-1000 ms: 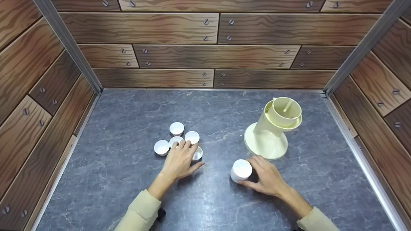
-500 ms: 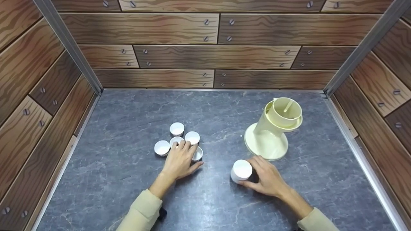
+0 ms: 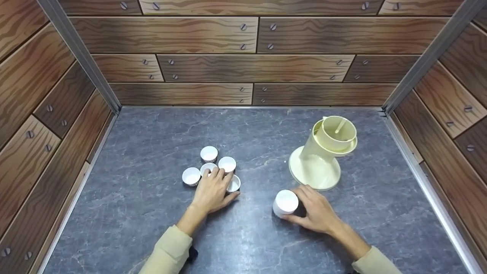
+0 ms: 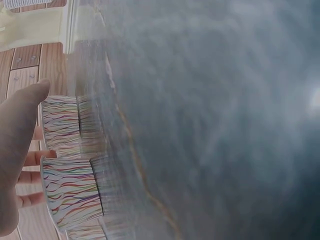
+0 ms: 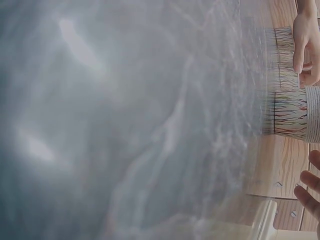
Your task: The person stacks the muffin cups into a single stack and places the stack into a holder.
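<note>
Several small white paper cups with colourful wavy stripes outside stand in a cluster left of centre. My left hand (image 3: 211, 190) reaches over them, fingertips at the rims, thumb beside the nearest right cup (image 3: 235, 184). From the left wrist, the thumb (image 4: 32, 100) hangs over one striped cup (image 4: 60, 125), with fingers behind another cup (image 4: 72, 192). My right hand (image 3: 314, 209) holds an upright stack of nested paper cups (image 3: 285, 203) between thumb and fingers. The right wrist view shows this stack's layered rims (image 5: 312, 114) and several fingers (image 5: 310, 197) beside it.
A pale yellow plastic stand (image 3: 314, 173) rises behind my right hand, its round base on the grey marbled tabletop (image 3: 243, 129). A tilted cylindrical holder (image 3: 338, 133) tops it. Wood-patterned walls (image 3: 209, 34) enclose the back and both sides.
Hardly anything moves. The left thumb has drawn slightly inward toward the nearest cup; the right hand and the stack stay in place.
</note>
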`<state>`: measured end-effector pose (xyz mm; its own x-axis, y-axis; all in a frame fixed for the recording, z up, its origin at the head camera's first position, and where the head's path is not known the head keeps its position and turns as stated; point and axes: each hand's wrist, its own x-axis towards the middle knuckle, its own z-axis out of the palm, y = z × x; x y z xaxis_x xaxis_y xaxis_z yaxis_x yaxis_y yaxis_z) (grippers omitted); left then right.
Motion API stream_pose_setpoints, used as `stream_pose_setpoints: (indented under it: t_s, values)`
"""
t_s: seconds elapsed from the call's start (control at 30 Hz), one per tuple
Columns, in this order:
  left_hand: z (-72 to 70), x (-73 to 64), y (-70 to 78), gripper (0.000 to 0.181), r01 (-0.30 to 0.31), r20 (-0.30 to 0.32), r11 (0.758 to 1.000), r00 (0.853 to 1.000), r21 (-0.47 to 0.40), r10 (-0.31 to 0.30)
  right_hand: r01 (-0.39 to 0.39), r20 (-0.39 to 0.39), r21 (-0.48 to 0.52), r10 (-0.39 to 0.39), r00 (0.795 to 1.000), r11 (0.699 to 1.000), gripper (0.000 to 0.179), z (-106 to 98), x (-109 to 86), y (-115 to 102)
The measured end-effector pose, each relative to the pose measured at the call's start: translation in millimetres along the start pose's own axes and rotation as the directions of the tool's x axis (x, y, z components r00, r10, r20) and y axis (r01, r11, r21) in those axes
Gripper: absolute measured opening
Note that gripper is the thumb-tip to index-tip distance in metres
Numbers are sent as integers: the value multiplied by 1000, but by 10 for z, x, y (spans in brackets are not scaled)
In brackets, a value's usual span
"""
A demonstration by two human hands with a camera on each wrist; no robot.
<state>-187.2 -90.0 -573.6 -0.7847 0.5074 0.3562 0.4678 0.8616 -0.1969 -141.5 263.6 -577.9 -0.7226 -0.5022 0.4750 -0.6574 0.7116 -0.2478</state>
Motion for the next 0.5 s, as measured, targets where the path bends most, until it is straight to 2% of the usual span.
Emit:
stream_pose_setpoints:
  t_s: [0.5]
  values:
    - [-17, 11, 9, 69, -5, 29, 1000, 1000, 4, 5, 9, -1, -3, -9, 1000, 1000, 68, 0, 2, -6]
